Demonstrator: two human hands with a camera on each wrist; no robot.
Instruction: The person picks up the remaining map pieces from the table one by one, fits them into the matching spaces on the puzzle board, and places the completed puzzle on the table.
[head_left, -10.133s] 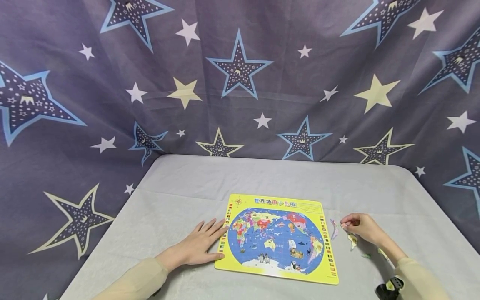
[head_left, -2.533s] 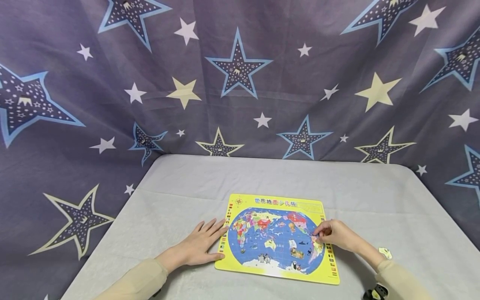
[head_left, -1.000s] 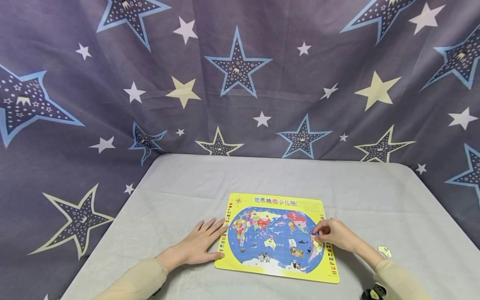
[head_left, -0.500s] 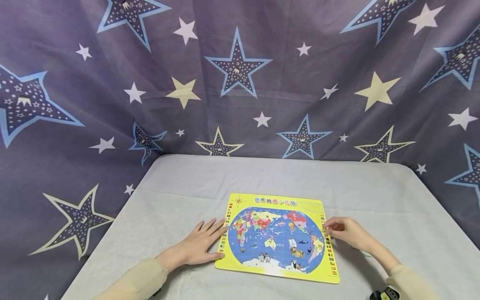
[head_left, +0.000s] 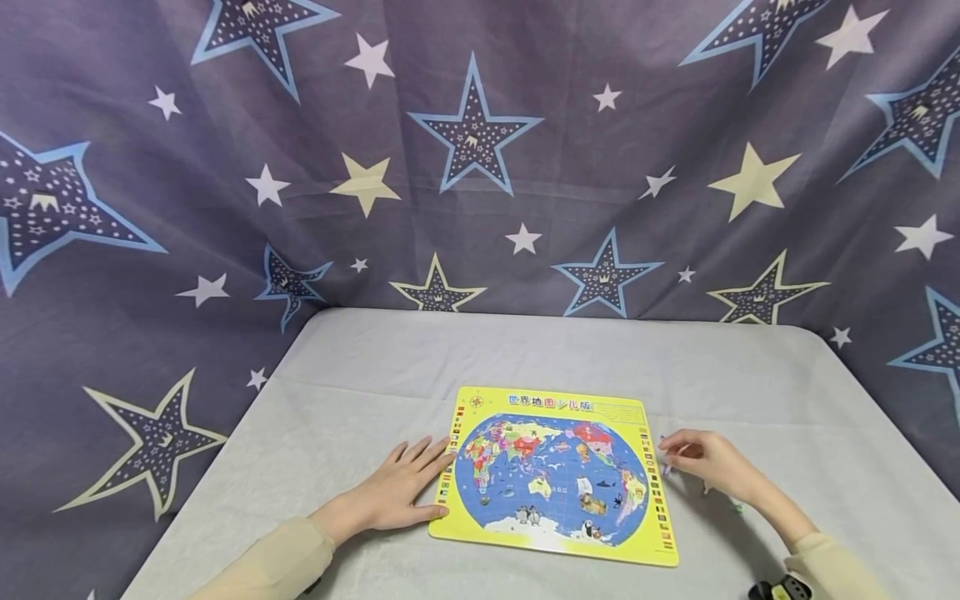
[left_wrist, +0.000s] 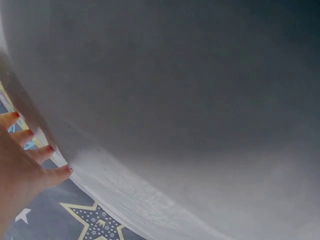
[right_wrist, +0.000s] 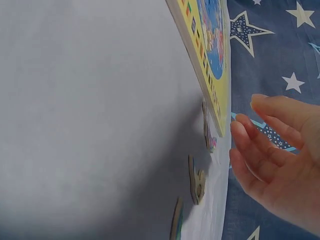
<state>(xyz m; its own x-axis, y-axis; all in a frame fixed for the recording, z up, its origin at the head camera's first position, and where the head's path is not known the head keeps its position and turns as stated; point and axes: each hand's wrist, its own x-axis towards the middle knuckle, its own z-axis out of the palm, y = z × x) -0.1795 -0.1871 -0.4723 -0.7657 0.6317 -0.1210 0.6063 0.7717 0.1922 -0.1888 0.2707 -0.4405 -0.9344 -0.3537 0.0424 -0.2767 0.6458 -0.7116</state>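
Note:
A world map puzzle board point(head_left: 660, 552) with a yellow border lies flat on the table. My left hand point(head_left: 393, 492) rests spread on its left edge, fingers straight, thumb at the lower left corner. Just off the right edge, my right hand point(head_left: 708, 462) hovers with fingers loosely bent; the right wrist view shows thumb and fingers apart and nothing held. Beneath it lie several loose puzzle pieces: a thin purple one point(right_wrist: 206, 127) beside the board, a notched one point(right_wrist: 196, 182), and one with a greenish edge point(right_wrist: 176, 220). In the head view the hand partly covers them.
A grey cloth point(head_left: 390, 358) covers the table. Behind it hangs a dark curtain point(head_left: 555, 192) printed with stars. A black wrist device point(head_left: 780, 588) shows below the right sleeve.
My right hand had its fingertips on the map's right side a second ago. Since then it has drawn right, off the board, and its fingers have parted. The left hand stays put.

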